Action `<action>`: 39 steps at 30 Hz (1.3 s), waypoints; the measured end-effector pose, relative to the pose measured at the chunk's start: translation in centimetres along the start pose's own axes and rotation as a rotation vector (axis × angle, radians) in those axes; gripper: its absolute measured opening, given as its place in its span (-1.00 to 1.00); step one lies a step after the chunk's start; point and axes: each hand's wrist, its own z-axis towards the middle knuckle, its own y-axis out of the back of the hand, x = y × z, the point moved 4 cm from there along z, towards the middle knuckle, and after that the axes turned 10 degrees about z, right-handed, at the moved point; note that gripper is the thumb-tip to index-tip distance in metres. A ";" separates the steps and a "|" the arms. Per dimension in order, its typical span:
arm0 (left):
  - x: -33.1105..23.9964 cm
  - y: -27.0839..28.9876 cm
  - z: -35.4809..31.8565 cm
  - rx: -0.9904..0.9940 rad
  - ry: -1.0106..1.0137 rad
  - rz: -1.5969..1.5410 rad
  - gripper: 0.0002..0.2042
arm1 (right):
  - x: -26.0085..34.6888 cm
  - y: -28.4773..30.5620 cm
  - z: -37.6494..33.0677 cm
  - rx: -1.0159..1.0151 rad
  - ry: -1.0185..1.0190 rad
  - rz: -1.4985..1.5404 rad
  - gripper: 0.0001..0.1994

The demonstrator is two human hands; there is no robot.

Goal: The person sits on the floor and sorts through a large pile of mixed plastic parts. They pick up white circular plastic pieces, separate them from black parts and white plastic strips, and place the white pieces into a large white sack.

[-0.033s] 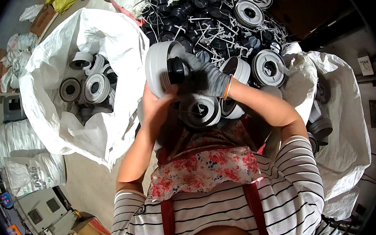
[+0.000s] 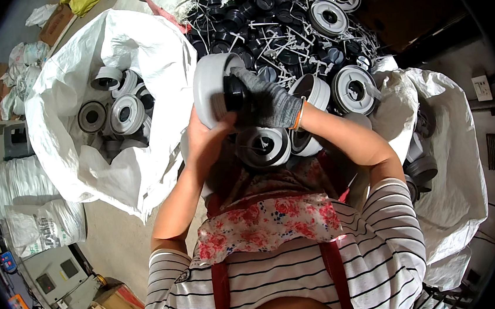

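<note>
Head camera view: a pale grey ring point(image 2: 209, 92) is held up on edge between two hands, its axis running roughly left to right, its open side turned toward the right fingers; the bare left hand point(image 2: 206, 137) is nearer, grasping the ring's lower side, thumb against the rim; a black threaded piece point(image 2: 234, 92) sits at the opening, just left of the gloved right hand point(image 2: 267, 101), whose fingers bend over it, though shadow leaves it impossible to tell whether they clench it; just below the gloved fingers lies a grey fitting point(image 2: 282, 145), with a heap of black caps point(image 2: 263, 3) and white plastic strips point(image 2: 276, 45) beyond them; a white sack point(image 2: 94, 179) stands left of the bare fingers, another sack point(image 2: 458, 136) well off to the gloved fingers' right.
</note>
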 end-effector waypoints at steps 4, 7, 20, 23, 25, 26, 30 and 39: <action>-1.0 3.4 1.2 -0.254 -0.454 0.743 -0.38 | 0.2 -0.1 1.8 -0.020 -0.459 0.695 -0.46; -1.7 3.9 3.1 -0.468 -0.514 0.815 -0.33 | 0.8 6.6 6.2 -0.176 0.096 -0.857 -0.54; 16.2 -5.1 6.5 0.555 0.090 1.265 -0.49 | -11.0 14.2 10.5 0.216 -0.353 -1.483 -0.50; 15.7 -4.4 7.7 0.493 0.087 1.193 -0.50 | -11.5 15.8 10.5 0.249 -0.365 -1.519 -0.72; 15.1 -4.2 7.5 0.615 0.225 1.097 -0.49 | -10.6 14.9 9.7 0.237 -0.268 -1.531 -0.75; 13.0 -4.4 7.2 0.718 0.369 1.016 -0.48 | -9.9 14.5 9.2 0.225 -0.219 -1.541 -0.76; 12.5 -3.0 5.5 0.592 0.214 0.875 -0.43 | -3.9 11.2 8.0 -0.030 -0.121 -1.435 -0.71; 3.8 -0.3 -0.4 0.287 0.174 0.436 -0.27 | 7.8 9.8 2.6 -0.390 0.059 -0.073 -0.78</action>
